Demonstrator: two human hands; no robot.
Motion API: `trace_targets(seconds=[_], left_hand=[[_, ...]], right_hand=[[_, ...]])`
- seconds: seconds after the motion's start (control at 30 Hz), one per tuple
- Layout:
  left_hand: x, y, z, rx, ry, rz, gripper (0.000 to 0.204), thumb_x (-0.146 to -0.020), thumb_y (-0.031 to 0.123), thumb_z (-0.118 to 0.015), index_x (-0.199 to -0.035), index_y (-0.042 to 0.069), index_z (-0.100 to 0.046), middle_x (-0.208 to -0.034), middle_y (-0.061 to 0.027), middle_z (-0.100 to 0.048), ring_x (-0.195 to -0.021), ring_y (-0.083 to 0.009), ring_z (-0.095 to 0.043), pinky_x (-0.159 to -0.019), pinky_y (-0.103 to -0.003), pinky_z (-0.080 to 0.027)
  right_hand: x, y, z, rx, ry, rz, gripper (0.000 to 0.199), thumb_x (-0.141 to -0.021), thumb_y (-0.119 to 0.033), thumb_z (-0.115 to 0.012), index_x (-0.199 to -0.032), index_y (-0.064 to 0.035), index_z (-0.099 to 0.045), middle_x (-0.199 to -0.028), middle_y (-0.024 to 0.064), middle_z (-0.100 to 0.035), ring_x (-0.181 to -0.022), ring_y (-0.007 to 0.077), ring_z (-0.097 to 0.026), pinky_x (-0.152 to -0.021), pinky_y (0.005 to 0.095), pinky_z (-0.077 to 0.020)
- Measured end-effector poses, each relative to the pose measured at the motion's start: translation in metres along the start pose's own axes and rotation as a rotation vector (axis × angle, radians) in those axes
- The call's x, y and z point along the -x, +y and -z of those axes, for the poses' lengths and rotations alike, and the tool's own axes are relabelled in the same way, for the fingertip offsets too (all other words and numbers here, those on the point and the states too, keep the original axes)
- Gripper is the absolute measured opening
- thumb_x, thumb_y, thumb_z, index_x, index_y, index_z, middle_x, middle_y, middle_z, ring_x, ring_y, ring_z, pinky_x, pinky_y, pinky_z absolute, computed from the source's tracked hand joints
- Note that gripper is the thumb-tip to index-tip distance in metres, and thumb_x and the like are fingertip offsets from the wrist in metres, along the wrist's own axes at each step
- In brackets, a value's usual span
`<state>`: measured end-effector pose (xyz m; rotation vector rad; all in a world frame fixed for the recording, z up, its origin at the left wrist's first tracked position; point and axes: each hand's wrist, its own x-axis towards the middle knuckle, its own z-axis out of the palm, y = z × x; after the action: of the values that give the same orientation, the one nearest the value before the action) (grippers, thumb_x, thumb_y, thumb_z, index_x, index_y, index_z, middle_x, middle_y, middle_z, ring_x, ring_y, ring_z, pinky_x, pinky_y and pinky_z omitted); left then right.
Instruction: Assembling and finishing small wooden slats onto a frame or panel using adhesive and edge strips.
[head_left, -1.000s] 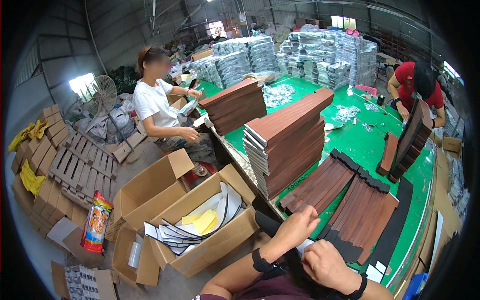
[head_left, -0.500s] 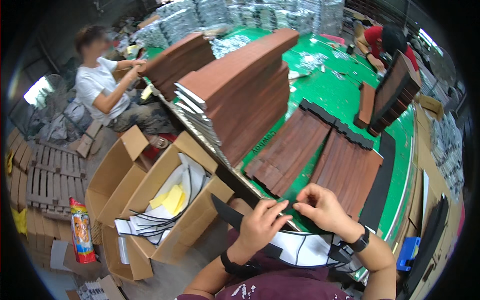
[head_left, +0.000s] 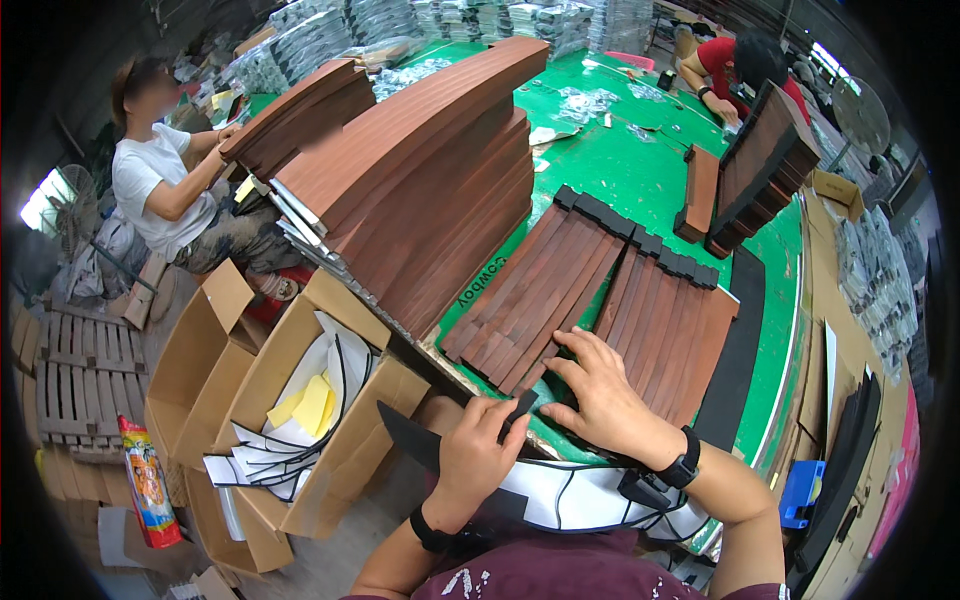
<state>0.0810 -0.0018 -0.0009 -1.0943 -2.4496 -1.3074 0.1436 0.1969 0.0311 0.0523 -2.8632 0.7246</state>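
Note:
My left hand (head_left: 474, 455) pinches a small black foam-like piece (head_left: 519, 406) between thumb and fingers, just off the table's near edge. My right hand (head_left: 610, 400) has its fingers apart, the tips resting at the near end of a row of reddish-brown wood-grain slats (head_left: 525, 310). Right of it lies a second row of similar slats (head_left: 668, 340); both rows carry black notched end pieces (head_left: 640, 238) at their far ends. Below my left hand is a pointed black strip (head_left: 408, 438), partly hidden. White sheets with black edging (head_left: 590, 492) lie by my lap.
Tall stacked brown panels (head_left: 430, 190) stand on the green table (head_left: 590, 150). An open cardboard box (head_left: 345, 440) at the left holds white sheets and yellow pieces. A blue tape dispenser (head_left: 801, 494) sits at the right. One person (head_left: 165, 190) works far left, another (head_left: 745, 80) far right.
My right hand has opened from a pinch and reached forward to the slats. My left hand has drawn slightly left and down, now showing the black piece. The view has shifted right.

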Motion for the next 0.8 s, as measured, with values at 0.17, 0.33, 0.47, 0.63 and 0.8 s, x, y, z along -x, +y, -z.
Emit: trace_targets(seconds=[0.17,0.33,0.47,0.63,0.8], left_hand=[[-0.011,0.011,-0.003,-0.023,-0.033,0.029,0.024,-0.083,0.015,-0.079,-0.102,0.002,-0.071,-0.088,-0.0095,-0.065,-0.075,-0.0255,-0.066,-0.064,-0.036,-0.054],[-0.029,0.019,-0.012,-0.111,-0.122,0.01,0.024,-0.084,0.016,-0.079,-0.1,0.001,-0.071,-0.086,-0.0105,-0.064,-0.071,-0.0272,-0.066,-0.063,-0.037,-0.053],[-0.033,0.023,-0.017,-0.176,-0.147,0.037,0.024,-0.083,0.017,-0.079,-0.098,0.001,-0.071,-0.085,-0.0114,-0.064,-0.073,-0.0291,-0.067,-0.063,-0.038,-0.054],[-0.033,0.022,-0.015,-0.239,-0.201,0.037,0.025,-0.086,0.023,-0.076,-0.096,0.001,-0.072,-0.091,-0.0128,-0.064,-0.073,-0.033,-0.069,-0.063,-0.041,-0.056],[-0.035,0.023,-0.017,-0.26,-0.2,0.044,0.024,-0.085,0.023,-0.076,-0.095,0.001,-0.072,-0.09,-0.0128,-0.064,-0.072,-0.0336,-0.069,-0.063,-0.041,-0.057]], right_hand=[[0.005,0.005,-0.002,-0.05,0.064,-0.046,0.041,-0.08,-0.018,-0.077,-0.113,-0.0001,-0.061,-0.143,0.0227,-0.047,-0.142,0.0435,-0.037,-0.113,0.0554,-0.0317],[0.01,0.008,-0.009,-0.092,0.129,-0.081,0.051,-0.081,-0.018,-0.075,-0.124,0.0029,-0.057,-0.145,0.0225,-0.046,-0.143,0.0417,-0.036,-0.115,0.0538,-0.0304],[0.012,0.01,-0.01,-0.098,0.125,-0.083,0.06,-0.082,-0.019,-0.073,-0.133,0.0062,-0.051,-0.146,0.023,-0.044,-0.144,0.0402,-0.034,-0.117,0.0516,-0.0294],[0.011,0.008,-0.01,-0.107,0.143,-0.069,0.06,-0.082,-0.017,-0.071,-0.134,0.0068,-0.051,-0.144,0.0228,-0.046,-0.143,0.0402,-0.036,-0.116,0.0512,-0.0307],[0.009,0.009,-0.011,-0.088,0.161,-0.082,0.059,-0.082,-0.015,-0.07,-0.134,0.0074,-0.052,-0.143,0.0225,-0.047,-0.143,0.0393,-0.037,-0.116,0.0503,-0.0311]])
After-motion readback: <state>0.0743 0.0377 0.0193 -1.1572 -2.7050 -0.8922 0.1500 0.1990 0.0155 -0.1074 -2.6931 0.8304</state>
